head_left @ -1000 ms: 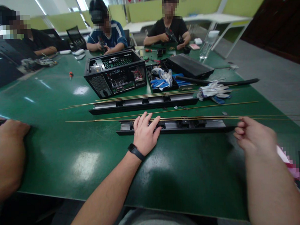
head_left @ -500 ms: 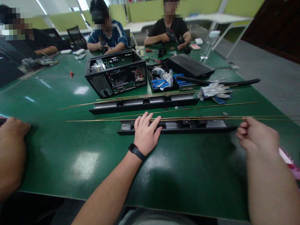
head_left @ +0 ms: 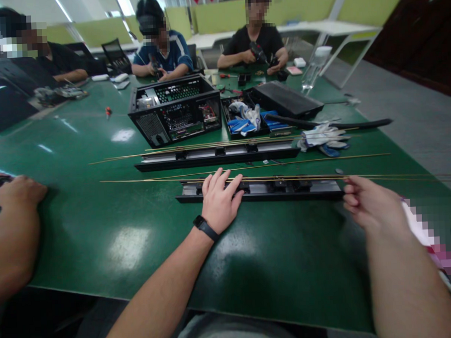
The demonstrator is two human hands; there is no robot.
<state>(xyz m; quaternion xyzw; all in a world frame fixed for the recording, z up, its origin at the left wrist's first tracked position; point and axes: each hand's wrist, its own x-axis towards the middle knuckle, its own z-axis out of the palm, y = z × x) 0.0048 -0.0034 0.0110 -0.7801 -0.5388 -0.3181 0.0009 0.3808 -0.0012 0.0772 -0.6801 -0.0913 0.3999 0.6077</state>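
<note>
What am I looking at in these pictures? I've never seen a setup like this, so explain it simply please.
There's no machine at work here: these are a person's bare hands, seen from a camera on that person's head, looking forward and down. The left hand, with a black wristband, rests spread on the nearer long black rail. The right hand seems to pinch thin gold-coloured rods near the rail's right end; how many is hard to tell.

On the green table beyond lie a second black rail, an open computer case and work gloves. The hand at far left is someone else's.
</note>
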